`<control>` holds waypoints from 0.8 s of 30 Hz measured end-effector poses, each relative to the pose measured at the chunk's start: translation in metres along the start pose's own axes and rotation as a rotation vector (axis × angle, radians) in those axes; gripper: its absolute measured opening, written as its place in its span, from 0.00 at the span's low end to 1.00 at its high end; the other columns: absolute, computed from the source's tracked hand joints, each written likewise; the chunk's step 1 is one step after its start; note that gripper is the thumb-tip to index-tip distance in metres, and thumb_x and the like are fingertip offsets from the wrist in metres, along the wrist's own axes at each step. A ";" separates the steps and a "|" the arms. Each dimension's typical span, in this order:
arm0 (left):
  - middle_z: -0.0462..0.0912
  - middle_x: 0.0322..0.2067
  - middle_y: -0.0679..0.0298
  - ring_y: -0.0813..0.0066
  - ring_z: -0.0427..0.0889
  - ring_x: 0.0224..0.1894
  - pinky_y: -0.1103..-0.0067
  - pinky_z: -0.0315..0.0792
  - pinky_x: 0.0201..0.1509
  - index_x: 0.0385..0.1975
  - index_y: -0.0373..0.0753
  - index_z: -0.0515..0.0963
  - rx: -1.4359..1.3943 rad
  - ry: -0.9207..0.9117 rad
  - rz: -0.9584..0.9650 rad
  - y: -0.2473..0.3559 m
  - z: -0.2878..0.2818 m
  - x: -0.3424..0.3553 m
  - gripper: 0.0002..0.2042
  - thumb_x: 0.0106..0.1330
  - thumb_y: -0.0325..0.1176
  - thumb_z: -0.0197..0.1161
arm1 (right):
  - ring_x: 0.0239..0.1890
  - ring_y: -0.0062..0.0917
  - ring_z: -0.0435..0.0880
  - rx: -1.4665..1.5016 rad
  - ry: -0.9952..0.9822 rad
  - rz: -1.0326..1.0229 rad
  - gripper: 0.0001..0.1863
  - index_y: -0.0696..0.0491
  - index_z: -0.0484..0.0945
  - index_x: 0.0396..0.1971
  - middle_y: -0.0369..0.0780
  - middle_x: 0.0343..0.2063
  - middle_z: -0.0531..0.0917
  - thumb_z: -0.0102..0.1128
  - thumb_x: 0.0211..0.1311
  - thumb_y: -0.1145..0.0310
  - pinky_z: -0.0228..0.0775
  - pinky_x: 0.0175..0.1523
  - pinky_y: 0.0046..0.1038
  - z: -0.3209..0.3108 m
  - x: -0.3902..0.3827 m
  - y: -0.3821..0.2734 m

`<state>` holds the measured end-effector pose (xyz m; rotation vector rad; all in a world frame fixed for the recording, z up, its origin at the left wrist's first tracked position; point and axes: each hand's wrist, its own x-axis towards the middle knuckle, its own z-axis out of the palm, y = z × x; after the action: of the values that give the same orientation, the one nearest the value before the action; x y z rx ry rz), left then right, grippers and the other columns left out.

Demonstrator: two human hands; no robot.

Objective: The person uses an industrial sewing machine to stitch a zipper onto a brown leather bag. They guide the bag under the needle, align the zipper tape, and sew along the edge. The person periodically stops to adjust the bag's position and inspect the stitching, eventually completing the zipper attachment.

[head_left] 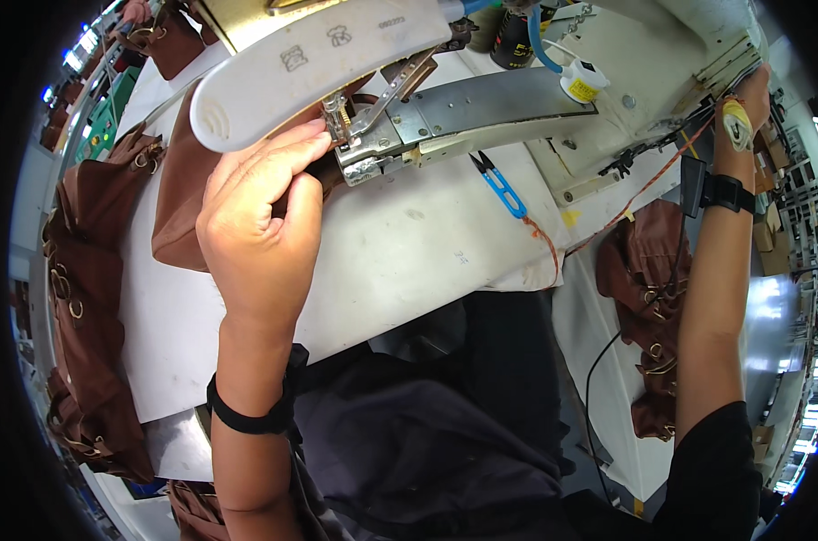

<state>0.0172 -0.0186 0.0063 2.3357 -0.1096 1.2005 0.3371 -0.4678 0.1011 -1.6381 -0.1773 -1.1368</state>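
Note:
My left hand [263, 194] is at the needle end of a sewing machine [481, 113], its fingers pressed together on a brown leather bag [182, 212]. The bag is fitted over the machine's narrow arm, partly hidden by my hand and the white machine head [319, 77]. My fingertips are right beside the metal presser foot [338, 117]. Far to the right, my right hand [753, 97] reaches to the machine's far end; its fingers are mostly hidden there. A roll of pale yellow tape or thread [736, 124] is at that wrist.
Blue-handled thread snips [503, 187] lie on the white table [400, 261], tied to an orange cord [546, 239]. More brown leather bags [89, 261] hang along the left edge, and others [648, 270] lie at right. A small white bottle [583, 81] stands on the machine base.

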 end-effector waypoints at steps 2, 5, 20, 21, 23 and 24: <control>0.92 0.43 0.60 0.67 0.88 0.44 0.75 0.76 0.53 0.38 0.36 0.89 0.017 -0.016 -0.029 0.002 -0.001 -0.001 0.13 0.55 0.16 0.64 | 0.29 0.26 0.82 0.119 0.082 0.139 0.32 0.63 0.84 0.41 0.42 0.28 0.86 0.49 0.75 0.44 0.73 0.39 0.31 0.010 -0.010 -0.012; 0.90 0.45 0.53 0.65 0.87 0.51 0.72 0.78 0.60 0.42 0.32 0.88 0.007 -0.075 -0.064 0.007 -0.004 -0.001 0.15 0.58 0.13 0.60 | 0.28 0.26 0.81 0.038 0.017 -0.089 0.32 0.63 0.84 0.40 0.41 0.27 0.84 0.50 0.75 0.44 0.73 0.38 0.31 -0.003 0.007 0.014; 0.90 0.46 0.54 0.64 0.86 0.52 0.72 0.76 0.61 0.42 0.32 0.88 -0.030 -0.080 -0.170 0.006 -0.006 -0.004 0.14 0.60 0.14 0.60 | 0.55 0.38 0.85 0.462 0.032 0.217 0.33 0.63 0.72 0.62 0.51 0.56 0.84 0.48 0.79 0.46 0.75 0.61 0.36 0.022 -0.043 -0.020; 0.90 0.46 0.54 0.64 0.86 0.52 0.72 0.76 0.61 0.42 0.32 0.88 -0.046 -0.074 -0.176 0.006 -0.004 -0.004 0.14 0.60 0.14 0.60 | 0.55 0.38 0.84 0.397 -0.005 0.166 0.33 0.63 0.71 0.63 0.51 0.56 0.84 0.47 0.79 0.46 0.75 0.61 0.35 0.018 -0.039 -0.015; 0.90 0.47 0.54 0.64 0.86 0.53 0.72 0.76 0.62 0.42 0.32 0.88 -0.072 -0.064 -0.194 0.008 -0.002 -0.004 0.14 0.61 0.14 0.60 | 0.57 0.37 0.84 0.265 -0.059 0.078 0.33 0.62 0.71 0.64 0.51 0.56 0.83 0.47 0.79 0.45 0.75 0.61 0.35 0.006 -0.030 -0.002; 0.90 0.47 0.54 0.65 0.86 0.53 0.72 0.76 0.62 0.42 0.32 0.88 -0.084 -0.059 -0.205 0.010 -0.001 -0.003 0.14 0.61 0.14 0.60 | 0.57 0.37 0.83 0.200 -0.076 0.039 0.34 0.62 0.71 0.65 0.51 0.56 0.83 0.47 0.79 0.45 0.75 0.61 0.35 0.002 -0.026 0.003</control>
<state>0.0117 -0.0276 0.0082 2.2479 0.0576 1.0088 0.3260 -0.4569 0.0794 -1.5012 -0.2973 -0.9956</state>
